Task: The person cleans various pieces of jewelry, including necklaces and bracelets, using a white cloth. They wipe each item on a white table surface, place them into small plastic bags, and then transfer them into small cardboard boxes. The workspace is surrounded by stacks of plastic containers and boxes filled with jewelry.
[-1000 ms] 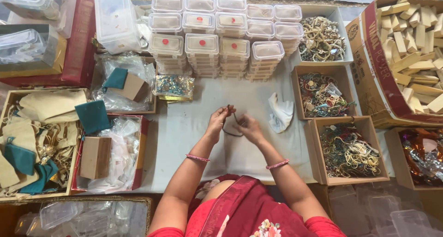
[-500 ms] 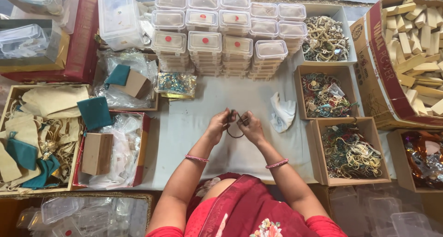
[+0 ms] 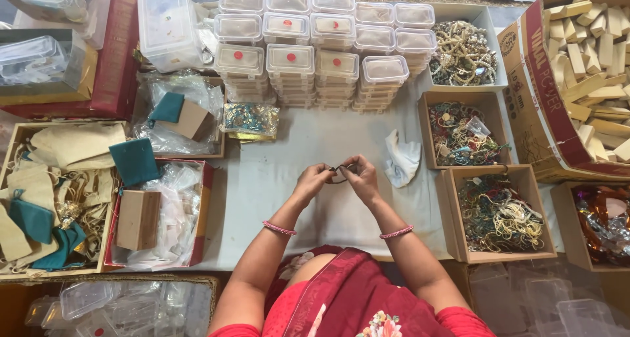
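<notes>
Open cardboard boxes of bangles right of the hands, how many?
3, maybe more beyond view: a white box at the back, a brown box in the middle, a nearer brown box. Both hands hold one bangle.

I see a thin dark bangle — a small ring, pinched at either side between my left hand and right hand — held just above the pale cloth-covered table.
</notes>
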